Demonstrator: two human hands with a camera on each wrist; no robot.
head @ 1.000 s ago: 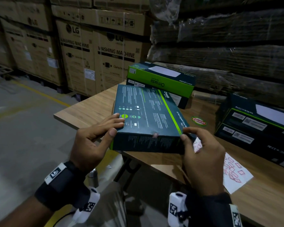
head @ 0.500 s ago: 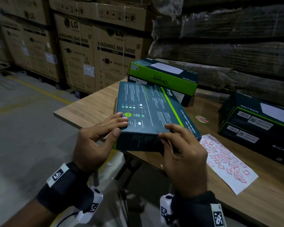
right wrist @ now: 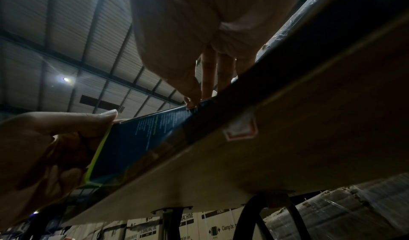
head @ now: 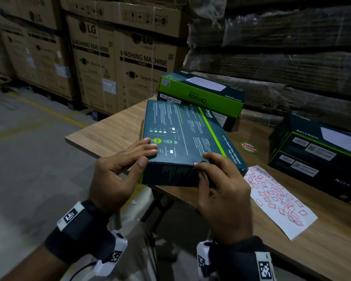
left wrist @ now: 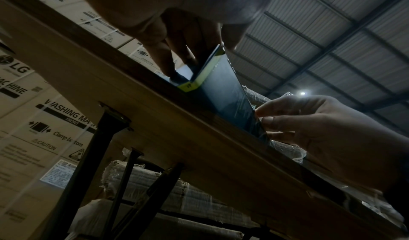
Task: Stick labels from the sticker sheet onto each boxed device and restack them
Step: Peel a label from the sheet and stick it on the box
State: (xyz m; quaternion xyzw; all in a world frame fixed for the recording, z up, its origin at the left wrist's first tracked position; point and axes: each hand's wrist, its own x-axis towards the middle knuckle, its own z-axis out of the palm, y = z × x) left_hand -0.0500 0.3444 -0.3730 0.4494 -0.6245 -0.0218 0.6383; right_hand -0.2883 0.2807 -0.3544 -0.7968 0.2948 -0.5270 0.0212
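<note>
In the middle of the frame, a box [head: 182, 138] is held by both hands (left hand [head: 114, 175], right hand [head: 223, 191]), fingers curled on its edges.

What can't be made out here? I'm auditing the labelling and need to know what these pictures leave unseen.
- Head view: the label at the box edge is mostly covered by the right hand; its print is unreadable.
- Head view: the sticker sheet marks are too small to read.
- Head view: the black box is cut off by the right edge.
- Left wrist view: the left hand is dark; the box's top is hidden.
</note>
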